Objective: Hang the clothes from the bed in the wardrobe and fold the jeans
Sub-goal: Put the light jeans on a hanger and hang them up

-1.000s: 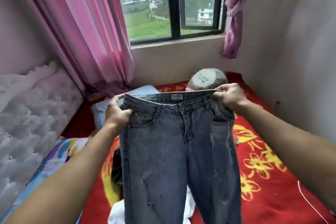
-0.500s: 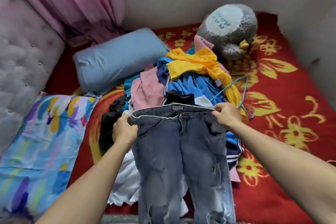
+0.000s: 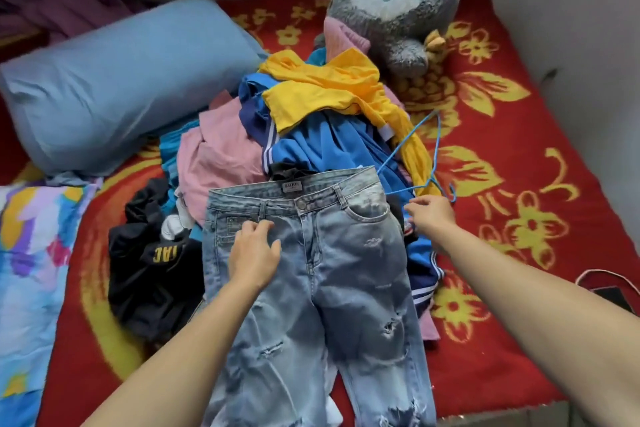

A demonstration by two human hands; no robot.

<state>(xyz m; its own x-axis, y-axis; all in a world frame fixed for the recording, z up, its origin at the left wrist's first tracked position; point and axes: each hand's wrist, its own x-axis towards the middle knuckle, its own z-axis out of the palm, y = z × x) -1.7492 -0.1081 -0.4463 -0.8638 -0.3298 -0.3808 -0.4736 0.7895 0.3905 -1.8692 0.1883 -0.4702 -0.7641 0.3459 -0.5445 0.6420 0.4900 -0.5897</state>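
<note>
left grip [image 3: 254, 253]: fingers loosely spread, palm down, resting flat on the jeans just below the waistband and pinching nothing.
right grip [image 3: 431, 215]: fingers relaxed and apart at the waistband's right end; contact with the denim cannot be told.
light-blue ripped denim jeans [image 3: 346, 270]: front up over the heap of clothes, waistband farthest from the person.
heap: yellow cotton top [image 3: 325, 87] over a blue white-striped jacket [image 3: 311, 149], with a pink garment [image 3: 221, 156] to the left.
thin blue wire hanger [image 3: 437, 142]: just beyond the right grip.
red flower-patterned bed cover [image 3: 519, 184]: beneath everything — pale blue pillow [image 3: 121, 80] left, grey plush toy [image 3: 398, 0] far.
</note>
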